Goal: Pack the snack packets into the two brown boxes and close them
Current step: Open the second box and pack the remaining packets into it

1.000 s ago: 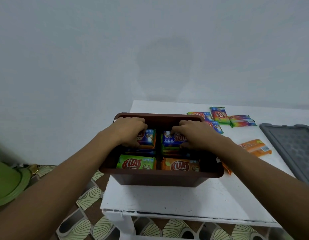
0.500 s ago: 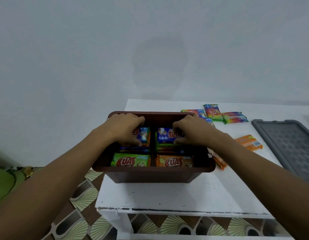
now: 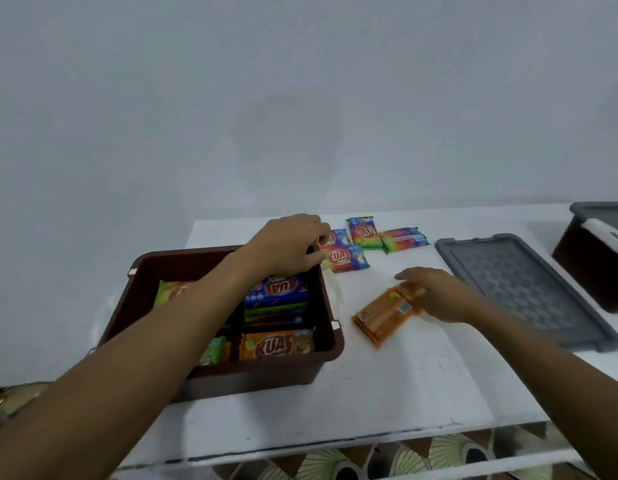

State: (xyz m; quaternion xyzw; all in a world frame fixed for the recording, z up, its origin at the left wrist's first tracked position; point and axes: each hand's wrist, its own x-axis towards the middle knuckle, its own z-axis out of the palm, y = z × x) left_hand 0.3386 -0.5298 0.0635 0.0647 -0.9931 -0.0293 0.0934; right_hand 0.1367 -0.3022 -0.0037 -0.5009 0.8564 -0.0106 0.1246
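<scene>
An open brown box (image 3: pixel 255 375) stands on the left of the white table (image 3: pixel 404 386), filled with rows of snack packets, a blue one (image 3: pixel 276 289) and an orange one (image 3: pixel 279 344) on top. My left hand (image 3: pixel 286 247) reaches over the box's far right corner, its curled fingers at the edge of a rainbow packet (image 3: pixel 343 258). Two more rainbow packets (image 3: pixel 362 233) (image 3: pixel 402 240) lie beside it. Right of the box, my right hand (image 3: pixel 439 296) grips the end of the orange packets (image 3: pixel 380 315) lying on the table.
A grey lid (image 3: pixel 518 285) lies flat on the table to the right. A second brown box (image 3: pixel 584 268) with a grey lid on it stands at the far right edge. A pale wall rises behind the table; patterned floor shows below its front edge.
Both hands have left the inside of the box. The left moved to the rainbow packets behind it, the right onto the orange packets. My view has swung right.
</scene>
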